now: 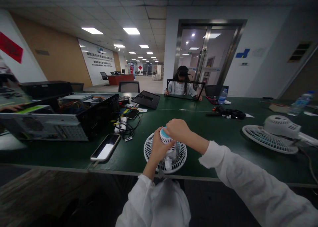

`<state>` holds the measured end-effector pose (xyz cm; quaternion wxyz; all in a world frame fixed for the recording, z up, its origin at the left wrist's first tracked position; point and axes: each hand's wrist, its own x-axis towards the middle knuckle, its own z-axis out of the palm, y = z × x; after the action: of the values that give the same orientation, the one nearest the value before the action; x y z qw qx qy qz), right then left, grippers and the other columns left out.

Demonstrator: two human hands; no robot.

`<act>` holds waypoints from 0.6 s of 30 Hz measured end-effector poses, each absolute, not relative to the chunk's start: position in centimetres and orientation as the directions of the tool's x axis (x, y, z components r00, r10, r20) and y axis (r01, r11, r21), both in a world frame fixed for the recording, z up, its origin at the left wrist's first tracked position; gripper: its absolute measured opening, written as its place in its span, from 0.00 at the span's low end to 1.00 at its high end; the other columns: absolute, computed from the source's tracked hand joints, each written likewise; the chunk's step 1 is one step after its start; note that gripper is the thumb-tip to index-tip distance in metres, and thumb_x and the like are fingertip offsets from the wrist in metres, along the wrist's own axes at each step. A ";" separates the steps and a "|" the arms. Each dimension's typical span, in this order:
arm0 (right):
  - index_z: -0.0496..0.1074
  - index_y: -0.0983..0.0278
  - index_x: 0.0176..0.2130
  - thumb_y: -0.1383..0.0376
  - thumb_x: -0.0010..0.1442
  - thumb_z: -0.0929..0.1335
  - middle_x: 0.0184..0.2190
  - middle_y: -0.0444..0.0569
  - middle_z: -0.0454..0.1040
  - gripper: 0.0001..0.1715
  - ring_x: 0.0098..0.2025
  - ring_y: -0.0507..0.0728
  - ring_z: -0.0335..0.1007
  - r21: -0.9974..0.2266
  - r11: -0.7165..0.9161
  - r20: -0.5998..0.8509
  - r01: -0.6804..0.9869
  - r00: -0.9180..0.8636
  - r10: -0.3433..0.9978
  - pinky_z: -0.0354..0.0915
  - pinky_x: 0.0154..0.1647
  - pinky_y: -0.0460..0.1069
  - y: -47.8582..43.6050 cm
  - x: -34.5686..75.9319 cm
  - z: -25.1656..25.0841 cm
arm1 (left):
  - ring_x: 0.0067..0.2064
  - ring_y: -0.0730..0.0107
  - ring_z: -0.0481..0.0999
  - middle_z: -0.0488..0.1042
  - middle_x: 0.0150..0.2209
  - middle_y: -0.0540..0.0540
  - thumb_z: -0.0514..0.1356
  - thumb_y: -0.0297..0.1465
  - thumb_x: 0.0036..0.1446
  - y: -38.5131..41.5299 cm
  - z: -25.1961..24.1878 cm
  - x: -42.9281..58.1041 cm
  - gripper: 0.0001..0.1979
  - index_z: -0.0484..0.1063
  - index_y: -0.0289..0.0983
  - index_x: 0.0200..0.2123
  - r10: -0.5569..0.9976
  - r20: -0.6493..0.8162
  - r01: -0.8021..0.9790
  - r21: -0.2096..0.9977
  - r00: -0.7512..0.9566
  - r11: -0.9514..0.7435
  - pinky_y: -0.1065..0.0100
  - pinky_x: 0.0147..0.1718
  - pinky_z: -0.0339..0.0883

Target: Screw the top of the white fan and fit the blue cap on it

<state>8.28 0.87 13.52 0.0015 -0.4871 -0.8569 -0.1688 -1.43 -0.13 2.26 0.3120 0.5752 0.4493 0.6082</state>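
A small white fan (182,154) is laid grille-down on the green table (218,134), at its near edge. Its axis is stood upright, with the blue-capped motor housing (164,136) pointed up. The housing is wrapped from the left side by the left hand (157,149), fingers closed around it. The cap is covered from above by the right hand (179,129), curled shut over it. A phone (105,147) is seen to the left, and a second fan (270,134) well apart on the right.
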 end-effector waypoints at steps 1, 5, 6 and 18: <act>0.76 0.71 0.37 0.60 0.65 0.57 0.35 0.61 0.77 0.24 0.39 0.63 0.74 0.285 0.439 0.161 0.852 -0.495 0.854 0.65 0.35 0.51 0.7 8.3 13.5 | 0.52 0.59 0.68 0.67 0.48 0.43 0.67 0.27 0.38 -0.1 2.2 -1.5 0.32 0.61 0.37 0.49 0.893 0.427 0.135 0.902 -0.143 -0.410 0.57 0.54 0.58; 0.74 0.68 0.44 0.62 0.65 0.59 0.41 0.59 0.75 0.19 0.43 0.61 0.72 0.307 0.589 0.118 0.747 -0.644 0.755 0.64 0.38 0.51 1.5 9.7 14.5 | 0.51 0.60 0.68 0.68 0.47 0.44 0.67 0.28 0.39 -0.2 2.3 -1.5 0.31 0.61 0.37 0.48 0.894 0.424 0.136 0.904 -0.143 -0.406 0.58 0.53 0.59; 0.72 0.66 0.48 0.64 0.64 0.61 0.45 0.57 0.74 0.17 0.45 0.60 0.70 0.320 0.663 0.101 0.677 -0.720 0.686 0.63 0.39 0.51 1.8 10.3 14.8 | 0.51 0.60 0.69 0.68 0.47 0.44 0.67 0.28 0.39 -0.2 2.4 -1.5 0.31 0.61 0.37 0.48 0.897 0.416 0.138 0.907 -0.146 -0.398 0.58 0.53 0.59; 0.75 0.63 0.41 0.68 0.59 0.67 0.37 0.49 0.75 0.09 0.38 0.55 0.68 0.553 0.808 -0.156 0.204 -0.927 0.341 0.52 0.32 0.49 3.1 9.6 17.3 | 0.50 0.59 0.69 0.68 0.46 0.44 0.67 0.28 0.38 -0.3 2.5 -1.5 0.31 0.61 0.37 0.48 0.914 0.378 0.151 0.922 -0.150 -0.357 0.57 0.51 0.59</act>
<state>9.59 3.09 17.26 -0.1249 -0.1443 -0.9425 -0.2744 -1.49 -0.29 2.53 0.3196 0.5683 0.4685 0.5962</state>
